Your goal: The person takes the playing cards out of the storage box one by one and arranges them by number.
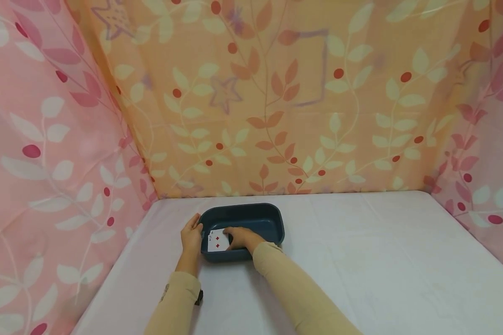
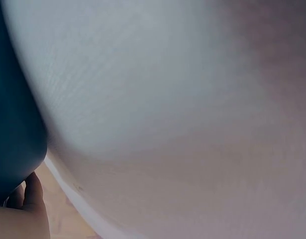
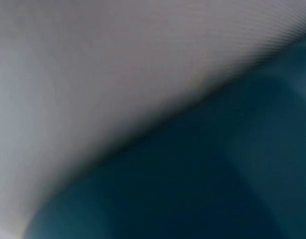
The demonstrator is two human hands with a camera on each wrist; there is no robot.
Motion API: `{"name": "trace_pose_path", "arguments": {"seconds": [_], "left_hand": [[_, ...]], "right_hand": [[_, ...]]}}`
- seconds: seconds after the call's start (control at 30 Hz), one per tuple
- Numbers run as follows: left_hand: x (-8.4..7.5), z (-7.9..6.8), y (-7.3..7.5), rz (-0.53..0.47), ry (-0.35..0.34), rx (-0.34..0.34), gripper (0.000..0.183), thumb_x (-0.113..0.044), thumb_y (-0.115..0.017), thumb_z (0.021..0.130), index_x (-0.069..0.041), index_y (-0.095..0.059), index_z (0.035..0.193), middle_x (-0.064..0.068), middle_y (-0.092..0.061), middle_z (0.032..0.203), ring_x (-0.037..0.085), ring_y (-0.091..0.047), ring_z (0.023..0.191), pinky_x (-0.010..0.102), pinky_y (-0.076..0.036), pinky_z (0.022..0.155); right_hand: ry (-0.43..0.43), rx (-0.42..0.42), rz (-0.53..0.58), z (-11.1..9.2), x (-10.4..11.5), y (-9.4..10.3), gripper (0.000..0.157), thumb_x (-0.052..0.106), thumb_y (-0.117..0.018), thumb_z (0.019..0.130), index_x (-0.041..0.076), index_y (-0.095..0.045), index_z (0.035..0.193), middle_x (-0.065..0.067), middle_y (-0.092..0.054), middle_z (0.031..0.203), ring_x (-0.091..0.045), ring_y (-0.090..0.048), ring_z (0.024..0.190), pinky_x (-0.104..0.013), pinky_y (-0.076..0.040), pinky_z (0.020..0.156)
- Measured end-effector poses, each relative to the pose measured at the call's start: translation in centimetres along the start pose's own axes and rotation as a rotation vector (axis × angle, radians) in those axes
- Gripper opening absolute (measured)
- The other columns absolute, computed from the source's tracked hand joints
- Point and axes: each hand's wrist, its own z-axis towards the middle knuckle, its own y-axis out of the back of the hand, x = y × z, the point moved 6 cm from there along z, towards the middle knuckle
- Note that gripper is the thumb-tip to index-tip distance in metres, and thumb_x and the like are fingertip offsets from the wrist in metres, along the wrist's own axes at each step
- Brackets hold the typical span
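Observation:
A dark blue oblong plastic tub (image 1: 243, 257) stands on the white table. My left hand (image 1: 191, 236) grips the left end of its rim; in the left wrist view, the fingers (image 2: 34, 191) curl at the end of the tub (image 2: 16, 119). Inside the tub, at its left end, lie white playing cards (image 1: 218, 241) with red diamonds, the corner marks of more than one card showing. My right hand (image 1: 242, 238) reaches over the near rim and holds the cards by their right side, thumb near and fingers far. The right wrist view shows only the blurred tub wall (image 3: 167, 199).
The white-covered table (image 1: 360, 260) spreads to the right and in front of the tub. A patterned orange curtain (image 1: 276, 93) hangs behind its back edge. Pink leafy curtains (image 1: 58, 186) close off the left and right sides.

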Motion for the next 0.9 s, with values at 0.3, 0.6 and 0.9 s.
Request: {"name": "trace_pose_path", "arguments": {"seconds": [0.3,0.6,0.9], "left_hand": [[-0.2,-0.2,-0.1,0.022,-0.027,-0.009,0.046,0.007,-0.038,0.099,0.009,-0.035,0.145,0.024,-0.034,0.150,0.034,-0.031,0.140,0.042,-0.023,0.115],[-0.3,-0.3,-0.2,0.026,-0.021,-0.027,0.045,0.007,-0.038,0.099,0.008,-0.036,0.145,0.023,-0.034,0.150,0.034,-0.031,0.140,0.042,-0.023,0.115],[-0.2,-0.4,-0.1,0.039,0.006,-0.033,0.045,0.004,-0.038,0.101,0.005,-0.036,0.146,0.021,-0.034,0.152,0.032,-0.030,0.141,0.042,-0.022,0.116]], "right_hand": [[-0.042,-0.010,0.092,0.6,-1.0,-0.3,0.066,0.025,-0.086,0.074,0.014,-0.047,0.126,-0.013,-0.059,0.123,-0.024,-0.056,0.102,-0.039,-0.044,0.096],[0.130,-0.142,0.372,-0.1,-0.5,0.5,0.055,0.009,-0.085,0.073,0.005,-0.045,0.111,-0.006,-0.057,0.079,-0.016,-0.052,0.069,-0.028,-0.045,0.066],[0.134,-0.173,0.578,-1.0,0.4,1.3,0.045,-0.007,-0.070,0.083,-0.004,-0.047,0.122,-0.004,-0.057,0.068,-0.011,-0.048,0.058,-0.020,-0.041,0.056]]}}
